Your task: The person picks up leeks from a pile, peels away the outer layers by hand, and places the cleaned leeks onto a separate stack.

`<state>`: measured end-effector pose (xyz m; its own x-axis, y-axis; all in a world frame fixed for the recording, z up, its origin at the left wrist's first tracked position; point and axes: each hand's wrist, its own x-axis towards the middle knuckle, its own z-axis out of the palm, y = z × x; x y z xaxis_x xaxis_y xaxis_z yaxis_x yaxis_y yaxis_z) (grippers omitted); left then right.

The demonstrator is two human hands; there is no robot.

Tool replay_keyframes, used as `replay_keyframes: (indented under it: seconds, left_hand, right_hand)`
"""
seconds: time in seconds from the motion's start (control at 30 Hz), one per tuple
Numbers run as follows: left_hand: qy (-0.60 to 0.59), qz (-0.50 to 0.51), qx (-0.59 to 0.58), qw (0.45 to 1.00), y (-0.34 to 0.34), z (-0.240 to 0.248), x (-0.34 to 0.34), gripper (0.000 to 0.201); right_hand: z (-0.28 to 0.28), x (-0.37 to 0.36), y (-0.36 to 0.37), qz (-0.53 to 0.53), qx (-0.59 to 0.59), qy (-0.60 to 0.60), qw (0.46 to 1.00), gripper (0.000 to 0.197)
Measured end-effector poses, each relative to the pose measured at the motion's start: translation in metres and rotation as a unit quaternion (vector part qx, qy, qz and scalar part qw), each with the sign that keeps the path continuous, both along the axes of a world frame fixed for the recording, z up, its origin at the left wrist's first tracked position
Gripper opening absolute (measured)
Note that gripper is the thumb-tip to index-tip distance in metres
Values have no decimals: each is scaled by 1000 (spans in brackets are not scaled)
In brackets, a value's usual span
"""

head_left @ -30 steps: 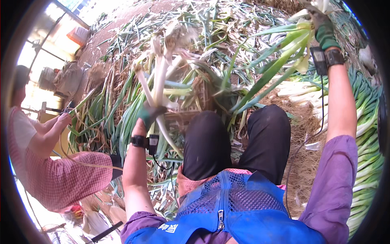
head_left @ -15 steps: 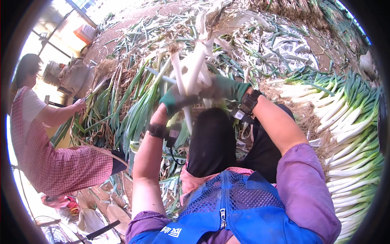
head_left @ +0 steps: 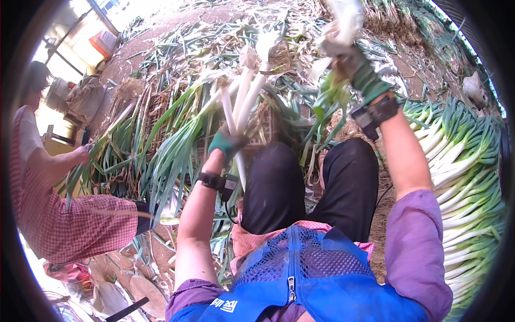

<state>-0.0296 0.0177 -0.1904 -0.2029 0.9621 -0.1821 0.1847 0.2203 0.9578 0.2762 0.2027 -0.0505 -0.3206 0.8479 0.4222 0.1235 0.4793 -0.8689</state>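
Observation:
My left hand, in a green and dark glove, is closed round a few thick white green-onion stalks. Their root ends point up and away, and long green leaves lie just to their left. Far out at the upper right, my right hand, gloved alike, is closed on green-onion leaves. A white, motion-blurred piece stands out above that hand, and green leaves hang below it. Whether this is stripped peel or a whole stalk I cannot tell.
Trimmed green onions lie in a long row along my right side. Leaf scraps cover the ground ahead. A brown crate stands before my knees. Another person in a checked apron works at the left.
My right hand has gone from beside the left hand up and out to the right, carrying pale and green onion parts. My left hand stays near its place, still gripping the stalks.

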Motion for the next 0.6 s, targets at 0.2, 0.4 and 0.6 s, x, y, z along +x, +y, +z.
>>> replay_keyframes:
  seconds: [0.2,0.4,0.6]
  left_hand:
    - [202,56,20,977,-7,4,12,47]
    - [342,71,-2,937,-11,12,30,41]
    - [309,80,12,947,-12,2,25,43]
  right_hand:
    - [8,-66,-68,47,-14,-47,998,45]
    - [26,-91,-42,-23,-103,-302,947,44]
    - [19,-104,-70,-48,82,-382,919,26]
